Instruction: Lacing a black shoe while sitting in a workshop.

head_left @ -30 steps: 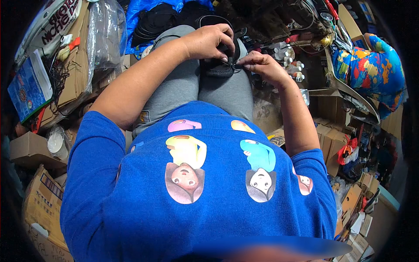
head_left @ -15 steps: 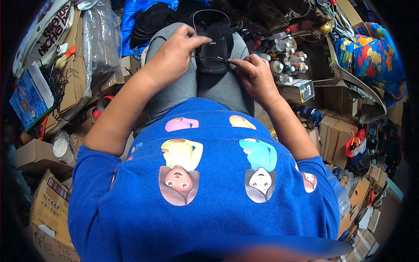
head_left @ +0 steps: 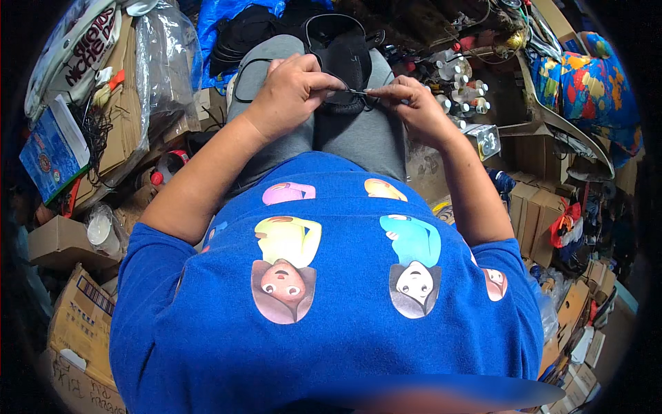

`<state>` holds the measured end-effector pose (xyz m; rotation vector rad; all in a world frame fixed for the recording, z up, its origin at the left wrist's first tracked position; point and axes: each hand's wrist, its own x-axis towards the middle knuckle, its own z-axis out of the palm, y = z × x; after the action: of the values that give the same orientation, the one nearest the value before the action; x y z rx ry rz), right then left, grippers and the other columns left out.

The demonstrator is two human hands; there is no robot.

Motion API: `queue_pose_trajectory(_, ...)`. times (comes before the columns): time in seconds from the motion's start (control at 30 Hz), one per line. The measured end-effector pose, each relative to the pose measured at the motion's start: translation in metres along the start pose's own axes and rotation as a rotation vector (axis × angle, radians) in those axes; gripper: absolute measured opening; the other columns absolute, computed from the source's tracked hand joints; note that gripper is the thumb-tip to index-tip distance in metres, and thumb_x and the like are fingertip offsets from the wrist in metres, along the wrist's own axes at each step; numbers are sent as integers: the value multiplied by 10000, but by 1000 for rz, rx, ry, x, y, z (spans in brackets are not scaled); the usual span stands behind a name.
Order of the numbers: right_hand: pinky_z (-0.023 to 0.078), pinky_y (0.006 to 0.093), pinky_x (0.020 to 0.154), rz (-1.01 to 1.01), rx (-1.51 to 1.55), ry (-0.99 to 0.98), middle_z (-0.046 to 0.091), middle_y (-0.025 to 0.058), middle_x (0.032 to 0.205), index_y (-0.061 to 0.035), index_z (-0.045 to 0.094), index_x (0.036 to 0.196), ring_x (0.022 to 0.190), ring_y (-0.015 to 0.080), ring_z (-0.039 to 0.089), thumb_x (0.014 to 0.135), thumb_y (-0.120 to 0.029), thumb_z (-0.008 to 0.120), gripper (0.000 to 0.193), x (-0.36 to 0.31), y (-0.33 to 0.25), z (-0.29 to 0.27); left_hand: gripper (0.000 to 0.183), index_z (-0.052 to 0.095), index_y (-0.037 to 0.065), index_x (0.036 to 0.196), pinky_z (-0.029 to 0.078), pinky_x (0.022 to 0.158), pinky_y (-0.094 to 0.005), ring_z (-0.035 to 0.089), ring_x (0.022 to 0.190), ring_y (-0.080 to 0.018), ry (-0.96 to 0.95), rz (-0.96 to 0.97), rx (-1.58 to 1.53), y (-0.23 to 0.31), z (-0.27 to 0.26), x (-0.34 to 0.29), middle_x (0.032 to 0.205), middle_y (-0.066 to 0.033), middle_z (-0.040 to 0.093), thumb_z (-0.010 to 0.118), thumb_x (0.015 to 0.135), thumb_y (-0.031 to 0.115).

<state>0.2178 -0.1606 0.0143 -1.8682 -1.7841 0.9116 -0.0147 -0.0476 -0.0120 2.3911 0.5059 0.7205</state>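
A black rounded piece, shaped much like a shoe upper [head_left: 347, 62], lies across my grey-trousered thighs [head_left: 283, 145]. My left hand [head_left: 292, 90] is left of its near end, thumb and finger pinched on a thin black cord [head_left: 356, 92]. From the other side my right hand [head_left: 415, 105] pinches the same cord, so a short stretch runs between the two fingertips just above the piece. A cord loop arches beyond its far end, and another loop lies over my left knee. How the cord joins the piece is too small to tell.
Several small clear bottles [head_left: 469, 96] stand to the right, with a clear plastic box [head_left: 483, 140] nearer. Cardboard boxes [head_left: 72, 245] and clear plastic wrapping [head_left: 167, 62] crowd the left. A dark heap [head_left: 245, 41] and a blue sheet [head_left: 207, 31] lie beyond my knees.
My hands have drawn closer together over the near end of the black piece. The left moved down and right; the cord's pale tips no longer show between them.
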Motion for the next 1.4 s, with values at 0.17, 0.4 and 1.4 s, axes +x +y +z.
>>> queue_pose_trajectory(0.17,451,309,835,-46,-21,-76,592,71,901,-225,715,1012,922,218,571,779,-56,611,305,18,10,-11,249,718,207,931,347,763,-364,505,818,-205,-22,-35,147,-9,7,0,766,-8,499,679,726,72)
queue_pose_trajectory(0.4,417,254,810,24,103,-138,525,23,862,-122,703,1019,864,150,521,724,91,507,413,22,7,-12,228,725,221,887,328,794,-367,514,860,-202,-51,-79,169,-11,9,2,808,-7,517,640,731,78)
queue_pose_trajectory(1.4,478,229,765,261,578,-65,655,20,929,-34,659,1095,826,75,587,800,-61,681,297,14,-1,2,240,682,178,991,293,843,-380,572,904,-184,-123,-285,72,7,5,5,855,-1,659,687,751,171)
